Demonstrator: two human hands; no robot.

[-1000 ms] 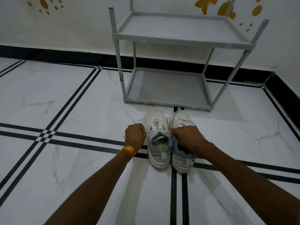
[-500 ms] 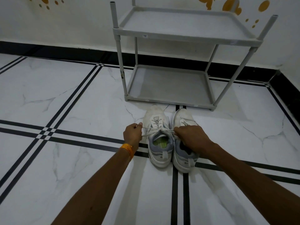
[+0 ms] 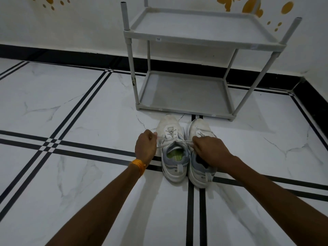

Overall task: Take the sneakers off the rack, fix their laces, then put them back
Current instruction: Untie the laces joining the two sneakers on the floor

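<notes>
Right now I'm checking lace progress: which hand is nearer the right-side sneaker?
Right. The right hand lies over the right-side sneaker, pinching a lace end. The left hand is beyond the left-side sneaker, off its outer edge, pulling the other end.

The floor [image 3: 88, 107] is white marble with thin grey veins and crossed by double black stripes. The rack [image 3: 198, 32] at 12 o'clock is plain light grey. Behind it the wall [image 3: 88, 23] is white, with orange-yellow butterfly and dot stickers [image 3: 252, 6] and a black skirting band [image 3: 71, 55]. The sneakers [image 3: 174, 153] at the centre are white with grey-blue heels; one has a lime green insole. The wristband [image 3: 138, 165] is orange.
</notes>
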